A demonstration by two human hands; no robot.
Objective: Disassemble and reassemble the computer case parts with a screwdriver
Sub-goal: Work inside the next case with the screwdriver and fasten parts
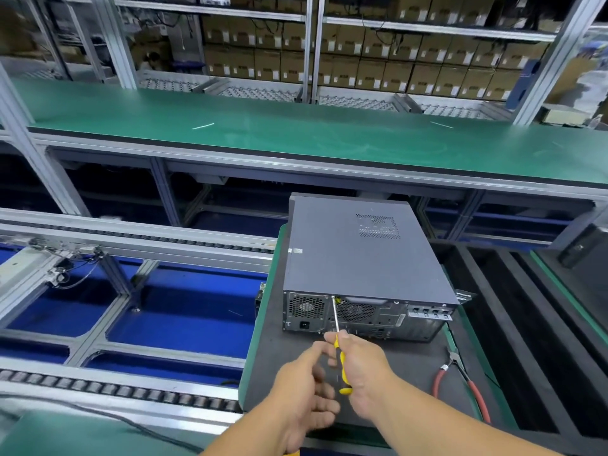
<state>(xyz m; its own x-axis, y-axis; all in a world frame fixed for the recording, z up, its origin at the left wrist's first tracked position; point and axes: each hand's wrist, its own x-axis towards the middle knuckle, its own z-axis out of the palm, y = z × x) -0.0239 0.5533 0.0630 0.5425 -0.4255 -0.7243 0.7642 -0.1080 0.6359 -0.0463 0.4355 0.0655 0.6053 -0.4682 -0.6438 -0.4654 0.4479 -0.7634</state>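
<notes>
Fingers (332,339) of the right hand (363,373) curl around the yellow-and-black handle of a screwdriver (340,352), gripping it firmly with the butt of the handle showing below the palm. Its thin metal shaft runs up and slightly left from the fist, and the tip meets the rear panel of the computer case (358,258) near the top edge, between the honeycomb power-supply grille on the left and the round fan vent on the right. Whether the tip sits in a screw head is too small to tell.

The left hand (309,393) hangs just beside the handle, fingers loosely curled and slightly blurred, holding nothing; its forefinger points up toward the right hand's fingers, very close to them, though contact cannot be told.

The case is a dark grey desktop unit lying flat on a dark work mat (279,357) with a green border, its rear panel facing the person and a perforated vent patch on its top side near the far right corner. To the right of the hands, 1 pair of pliers (460,380) with red handles lies on the mat, well apart from the case's rear panel. A long green bench (296,126) runs across behind the case, roller conveyor rails (131,393) stretch to the left, and stacked cardboard boxes (362,60) fill the shelves beyond.
</notes>
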